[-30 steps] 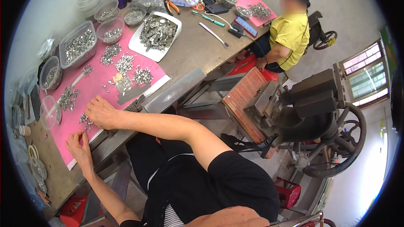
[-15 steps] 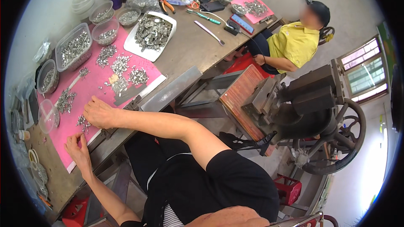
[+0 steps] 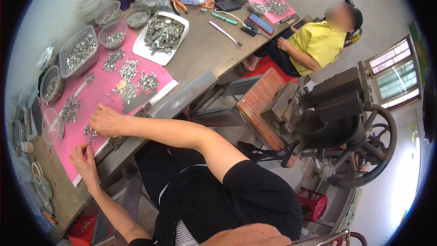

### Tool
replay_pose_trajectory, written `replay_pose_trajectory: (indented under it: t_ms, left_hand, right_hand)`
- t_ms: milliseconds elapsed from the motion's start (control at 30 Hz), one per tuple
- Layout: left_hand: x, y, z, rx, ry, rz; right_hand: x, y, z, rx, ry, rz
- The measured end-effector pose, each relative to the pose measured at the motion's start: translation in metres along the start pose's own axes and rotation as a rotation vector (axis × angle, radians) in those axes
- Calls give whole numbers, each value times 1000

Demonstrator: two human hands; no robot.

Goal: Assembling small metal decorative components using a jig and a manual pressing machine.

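My right hand (image 3: 108,121) rests low over the pink sheet (image 3: 154,70), fingers curled down beside a small pile of shiny metal pieces (image 3: 89,132). Its fingertips are mostly hidden beneath the hand. Closer to the sheet's near edge, my left hand (image 3: 83,161) has its thumb and fingers bent toward each other. Whatever either hand holds is too small or too hidden to name. More heaps of small metal parts (image 3: 71,109) lie on the sheet, and a clear round plastic tub (image 3: 53,126) tilts at its left side.
A white tray (image 3: 142,50) heaped with metal pieces stands farther along, near a filled rectangular container (image 3: 93,61) and several bowls. Pliers (image 3: 178,5) and toothbrushes (image 3: 225,34) lie beyond. A co-worker in a yellow shirt (image 3: 314,45) sits at the right, behind a handwheel press (image 3: 337,118).
My hands stay nearly in place. The co-worker has shifted, with the head farther right and the arms raised slightly. The view has moved a little.
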State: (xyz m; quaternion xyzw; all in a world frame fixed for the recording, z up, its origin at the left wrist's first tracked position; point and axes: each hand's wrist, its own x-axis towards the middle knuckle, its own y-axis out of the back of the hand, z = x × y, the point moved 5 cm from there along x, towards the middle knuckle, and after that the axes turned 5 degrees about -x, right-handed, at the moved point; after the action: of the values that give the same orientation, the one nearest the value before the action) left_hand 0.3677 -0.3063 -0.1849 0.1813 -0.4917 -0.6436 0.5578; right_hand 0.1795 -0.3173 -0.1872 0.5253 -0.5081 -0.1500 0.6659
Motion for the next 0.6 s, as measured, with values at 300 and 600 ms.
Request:
replay_pose_trajectory:
  t_ms: [300, 600]
  left_hand:
    - [-1, 1, 6, 11, -34, 49]
    - [-1, 3, 7, 37, 2, 41]
  right_hand:
    - [-4, 15, 4, -33, 13, -14]
    - [-55, 69, 40, 269, -147, 177]
